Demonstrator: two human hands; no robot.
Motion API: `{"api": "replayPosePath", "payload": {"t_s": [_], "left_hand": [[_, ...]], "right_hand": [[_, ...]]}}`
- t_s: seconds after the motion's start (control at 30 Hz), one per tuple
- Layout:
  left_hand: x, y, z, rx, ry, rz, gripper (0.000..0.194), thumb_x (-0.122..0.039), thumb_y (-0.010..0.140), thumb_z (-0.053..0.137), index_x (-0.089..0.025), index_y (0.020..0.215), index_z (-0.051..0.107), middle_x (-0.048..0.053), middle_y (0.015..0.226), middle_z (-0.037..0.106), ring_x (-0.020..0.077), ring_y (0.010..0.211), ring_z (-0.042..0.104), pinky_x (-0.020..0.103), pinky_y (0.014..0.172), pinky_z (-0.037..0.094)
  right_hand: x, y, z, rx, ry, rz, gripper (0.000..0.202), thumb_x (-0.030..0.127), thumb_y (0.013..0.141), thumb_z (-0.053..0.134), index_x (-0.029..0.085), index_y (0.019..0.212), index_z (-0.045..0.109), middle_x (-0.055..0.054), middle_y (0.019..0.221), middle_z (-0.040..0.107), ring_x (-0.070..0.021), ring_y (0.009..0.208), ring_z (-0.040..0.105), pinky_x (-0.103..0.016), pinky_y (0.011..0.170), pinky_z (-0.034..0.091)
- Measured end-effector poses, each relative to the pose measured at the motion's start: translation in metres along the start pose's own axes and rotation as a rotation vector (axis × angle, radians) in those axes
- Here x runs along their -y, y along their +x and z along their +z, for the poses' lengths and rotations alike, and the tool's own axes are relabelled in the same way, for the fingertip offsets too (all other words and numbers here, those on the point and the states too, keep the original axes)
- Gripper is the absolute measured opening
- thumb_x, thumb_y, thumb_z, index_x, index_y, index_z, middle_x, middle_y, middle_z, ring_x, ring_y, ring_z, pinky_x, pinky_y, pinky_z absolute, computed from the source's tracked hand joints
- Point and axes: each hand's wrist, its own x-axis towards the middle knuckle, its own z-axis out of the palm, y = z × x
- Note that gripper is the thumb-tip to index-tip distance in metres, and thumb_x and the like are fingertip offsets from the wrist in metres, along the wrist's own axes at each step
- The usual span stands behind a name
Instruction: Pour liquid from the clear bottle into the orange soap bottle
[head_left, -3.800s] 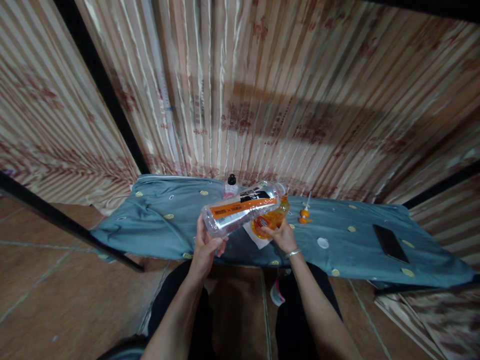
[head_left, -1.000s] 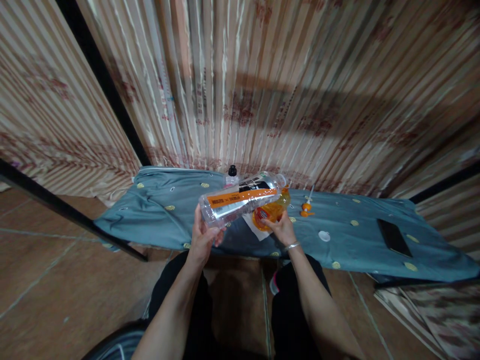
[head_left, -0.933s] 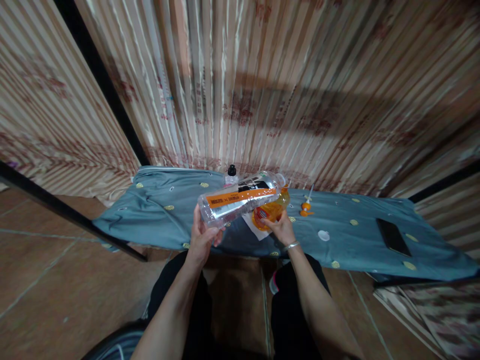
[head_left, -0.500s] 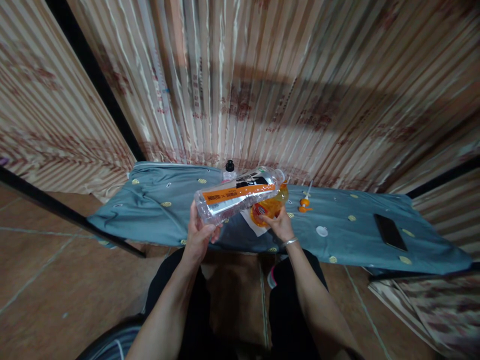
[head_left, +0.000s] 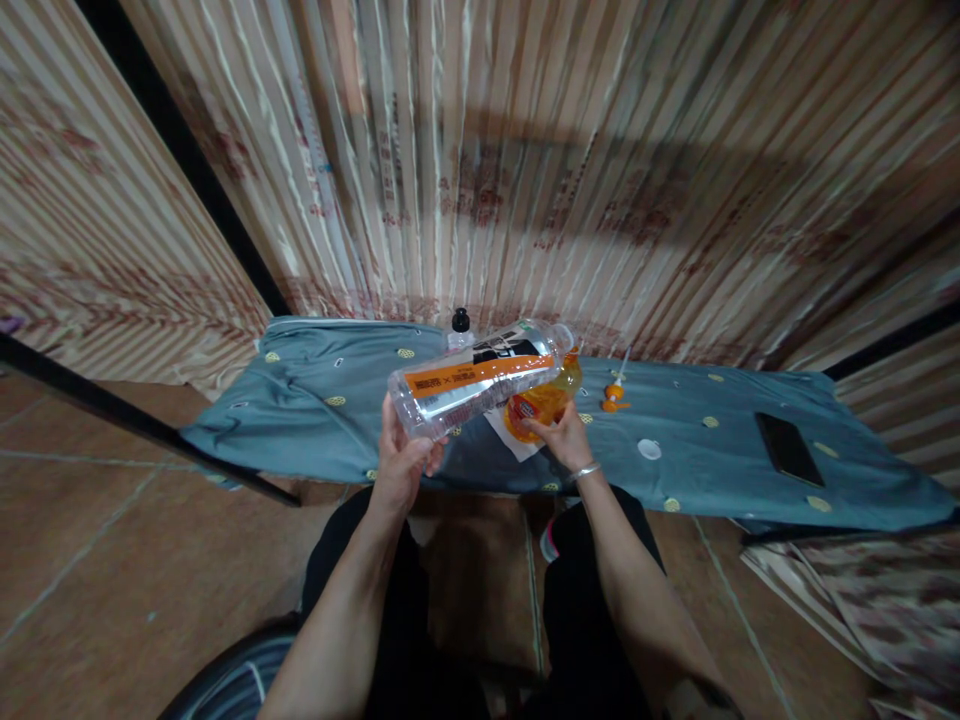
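Our left hand (head_left: 403, 463) is wrapped around the base end of the clear bottle (head_left: 480, 382), which lies aslant; held so far back, it could roll or dip at the neck. Our right hand (head_left: 564, 438) is closed on the amber bottle (head_left: 546, 407) just beneath. We cannot tell whether the necks touch; a knock there could spill any liquid onto the paper (head_left: 516, 443) or the wrinkled blue cloth (head_left: 307, 430).
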Motion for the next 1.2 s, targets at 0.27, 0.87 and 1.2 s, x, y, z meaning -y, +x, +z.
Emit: {"api": "replayPosePath", "payload": {"t_s": [0.27,0.87,1.2], "left_hand": [[0.001,0.000,0.000,0.015,-0.022,0.006,0.078,-0.036,0.069,0.074,-0.028,0.137,0.035,-0.002,0.068,0.067,0.0085,0.039,0.047,0.016,0.031,0.029],[-0.002,0.000,0.002,0.012,0.051,0.027,0.076,-0.037,0.071,0.071,-0.028,0.137,0.035,-0.001,0.071,0.066,0.0091,0.037,0.048,0.019,0.031,0.029],[-0.004,0.000,0.004,0.020,0.044,0.038,0.075,-0.035,0.072,0.071,-0.026,0.134,0.031,-0.001,0.073,0.068,0.0097,0.038,0.050,0.019,0.031,0.031]], "right_hand": [[0.009,-0.003,-0.002,-0.003,-0.056,0.043,0.076,0.050,0.055,0.080,0.020,0.117,0.048,-0.011,0.108,0.070,-0.0288,0.095,0.069,-0.045,0.085,0.054],[0.019,-0.005,-0.005,0.007,-0.125,0.057,0.080,0.052,0.057,0.079,0.019,0.122,0.045,-0.013,0.111,0.069,-0.0313,0.098,0.068,-0.045,0.085,0.054],[0.020,-0.005,-0.005,-0.003,-0.127,0.040,0.082,0.054,0.058,0.078,0.018,0.123,0.044,-0.013,0.106,0.071,-0.0315,0.094,0.069,-0.046,0.083,0.055]]}}
